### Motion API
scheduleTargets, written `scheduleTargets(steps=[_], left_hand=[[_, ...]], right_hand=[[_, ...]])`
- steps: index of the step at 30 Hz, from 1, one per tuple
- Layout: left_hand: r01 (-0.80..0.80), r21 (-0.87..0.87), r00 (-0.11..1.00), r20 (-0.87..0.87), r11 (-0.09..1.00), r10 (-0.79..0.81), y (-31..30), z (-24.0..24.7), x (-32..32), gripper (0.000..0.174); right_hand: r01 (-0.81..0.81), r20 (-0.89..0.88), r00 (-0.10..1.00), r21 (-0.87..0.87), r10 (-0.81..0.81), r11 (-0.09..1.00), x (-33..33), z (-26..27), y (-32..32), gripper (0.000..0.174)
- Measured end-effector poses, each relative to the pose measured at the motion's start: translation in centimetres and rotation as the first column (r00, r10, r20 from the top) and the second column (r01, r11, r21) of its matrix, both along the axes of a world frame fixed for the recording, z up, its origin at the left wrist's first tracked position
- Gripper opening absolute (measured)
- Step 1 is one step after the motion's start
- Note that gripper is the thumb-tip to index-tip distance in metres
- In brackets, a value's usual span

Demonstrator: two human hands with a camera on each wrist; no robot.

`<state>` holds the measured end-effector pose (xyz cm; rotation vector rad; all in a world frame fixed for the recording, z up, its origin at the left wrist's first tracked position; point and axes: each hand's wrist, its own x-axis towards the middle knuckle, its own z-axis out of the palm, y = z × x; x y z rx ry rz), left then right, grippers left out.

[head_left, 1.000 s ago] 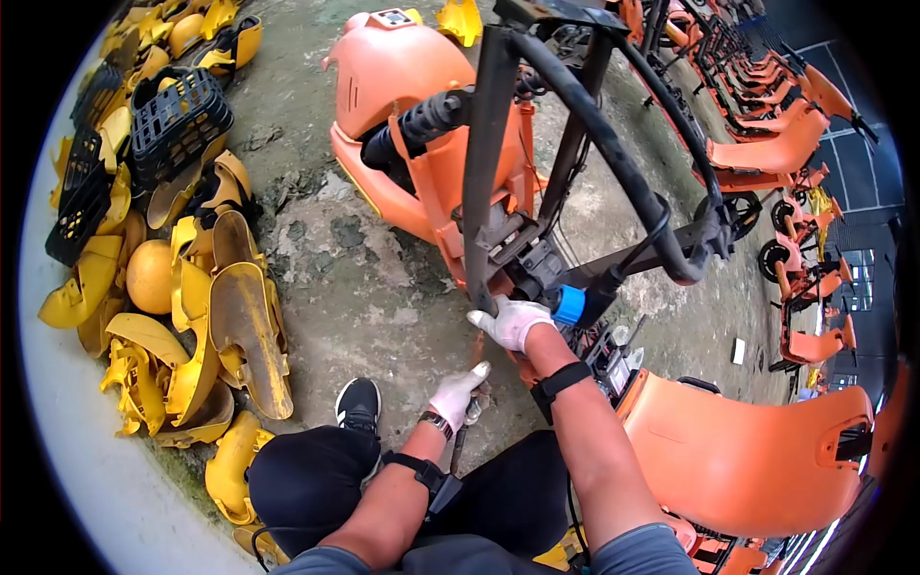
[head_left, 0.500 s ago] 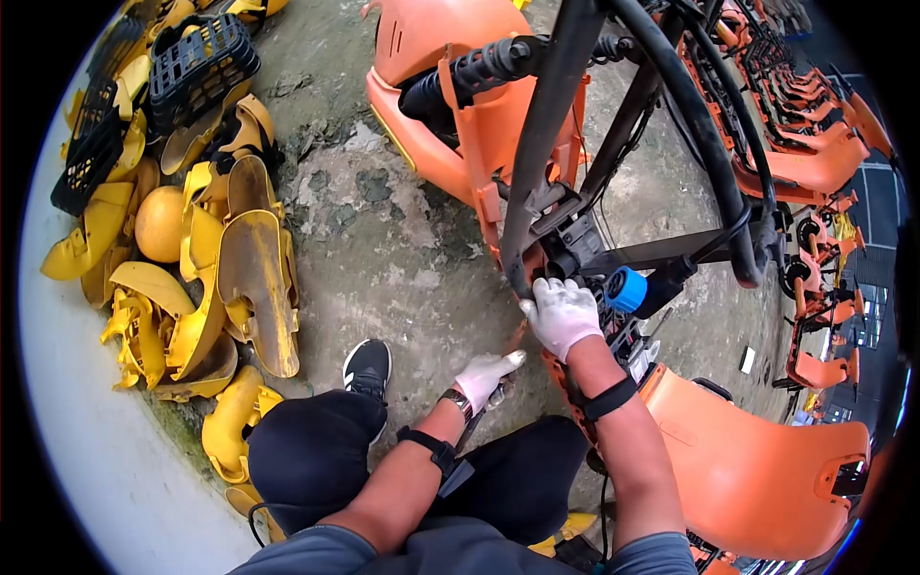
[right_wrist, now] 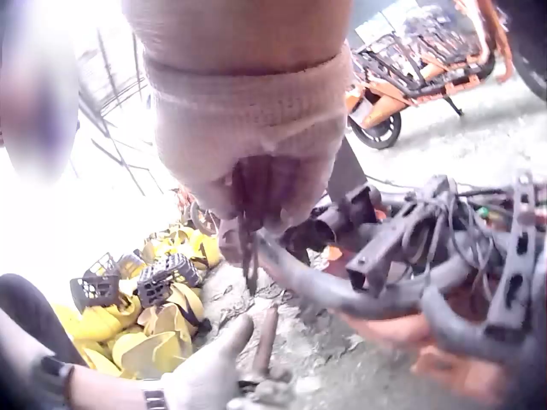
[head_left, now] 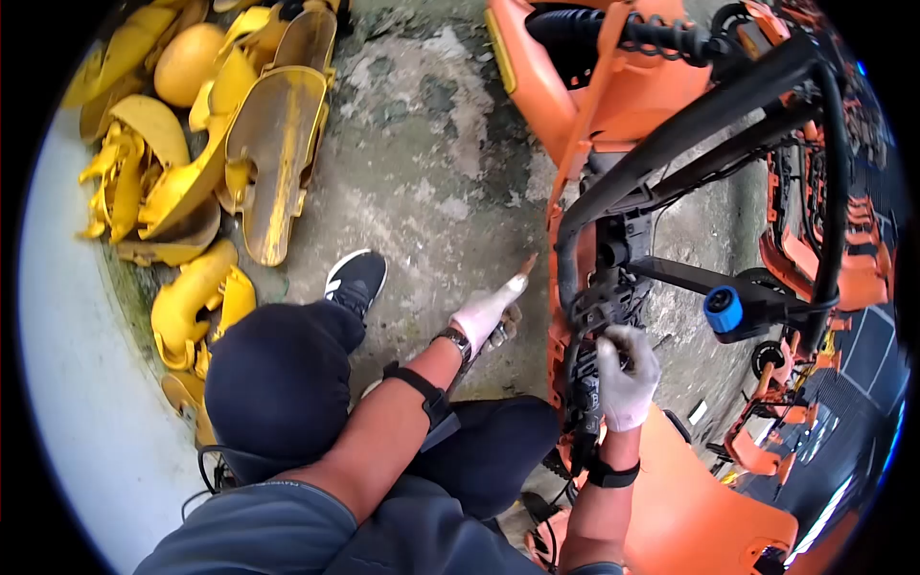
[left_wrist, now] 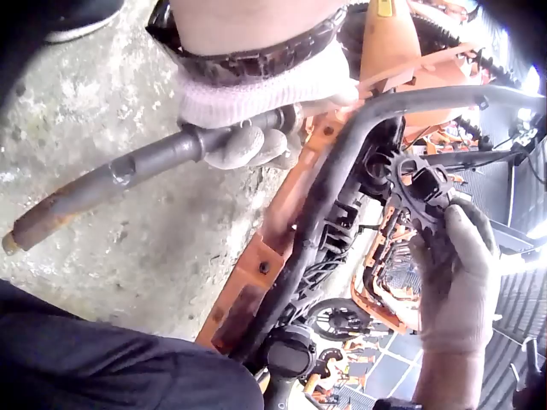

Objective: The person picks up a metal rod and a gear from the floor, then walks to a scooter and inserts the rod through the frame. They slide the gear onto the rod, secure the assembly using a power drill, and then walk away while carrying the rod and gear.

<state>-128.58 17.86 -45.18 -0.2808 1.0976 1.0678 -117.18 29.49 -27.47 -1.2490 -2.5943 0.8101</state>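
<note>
My gloved left hand [head_left: 487, 316] [left_wrist: 256, 98] grips a dark metal rod [left_wrist: 162, 154] with a rusty end, its fingers curled round it, beside the orange-and-black scooter frame. The gloved right hand [head_left: 628, 379] [left_wrist: 461, 273] is raised by the frame's lower part. It pinches a dark toothed ring [left_wrist: 403, 184] between thumb and fingers; in the right wrist view this ring [right_wrist: 249, 248] appears edge-on below the glove [right_wrist: 256, 128]. The black frame tube [head_left: 661, 144] [left_wrist: 329, 162] curves past both hands. Most of the right fingers are hidden in the right wrist view.
Yellow plastic covers [head_left: 278, 144] lie in a heap at the left by a pale wall. A blue-ringed connector [head_left: 722, 309] is right of the frame. An orange panel [head_left: 700, 489] lies near my right forearm; more orange scooters [head_left: 867, 259] stand at far right.
The head view has shifted, bringing the frame closer. My right hand has come away from the frame joint to the near side of it, lower down. The left hand keeps its hold on the rod.
</note>
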Motion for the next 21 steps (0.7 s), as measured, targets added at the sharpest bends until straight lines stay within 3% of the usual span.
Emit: scheduleTargets(steps=[1,3,5,6,9,10,11,12,13,17,19,21], left_hand=[[0.009,0.014,1.0,0.005,1.0,-0.009,0.0,-0.3,0.2,0.067],[0.032,0.054,0.999,0.009,0.998,-0.032,0.5,-0.4,0.5,0.07],[-0.024,0.131,0.997,0.069,0.991,0.015,0.6,0.1,1.1,0.062],[-0.037,0.177,0.993,0.12,0.984,0.016,0.7,0.2,1.3,0.059],[-0.031,0.252,0.988,0.152,0.967,-0.007,0.4,-0.2,1.4,0.046],[-0.013,0.263,0.993,0.116,0.965,-0.018,0.3,-0.2,1.5,0.045],[0.005,0.275,0.996,0.082,0.961,-0.028,0.4,0.1,1.4,0.045],[0.012,0.3,0.982,0.174,0.954,-0.067,0.2,1.0,0.5,0.042],[0.029,0.319,0.984,0.16,0.947,-0.084,0.1,0.8,0.8,0.041],[0.173,0.358,0.977,0.054,0.918,-0.205,0.2,0.2,1.0,0.035],[0.139,0.392,0.973,0.119,0.909,-0.2,0.0,0.5,0.5,0.032],[0.114,0.346,0.968,0.174,0.931,-0.183,-0.1,1.3,0.0,0.029]], right_hand=[[0.181,0.037,0.983,-0.278,-0.178,0.943,0.9,-0.3,-1.1,0.011],[0.176,0.022,0.981,-0.497,-0.191,0.85,2.0,-2.2,-2.5,0.014],[0.214,0.121,0.977,-0.59,-0.176,0.779,2.1,-4.5,-3.9,0.016],[0.213,0.18,0.974,-0.54,-0.136,0.814,2.9,-6.0,-3.9,0.019],[0.245,0.114,0.969,-0.528,-0.218,0.813,3.4,-7.8,-4.0,0.021],[0.241,0.181,0.968,-0.496,-0.172,0.834,3.3,-7.7,-3.6,0.018],[0.137,0.183,0.981,-0.381,-0.071,0.914,3.0,-7.7,-3.4,0.019],[0.111,0.208,0.977,-0.328,-0.042,0.938,2.6,-7.5,-3.2,0.019],[0.082,0.233,0.972,-0.273,-0.016,0.958,2.3,-7.4,-3.0,0.019],[0.09,0.274,0.962,-0.296,-0.006,0.951,2.3,-7.4,-2.8,0.018],[0.042,0.236,0.971,-0.279,0.026,0.96,1.8,-6.3,-2.7,0.022],[0.125,0.141,0.986,-0.283,-0.087,0.951,2.6,-6.0,-2.0,0.024]])
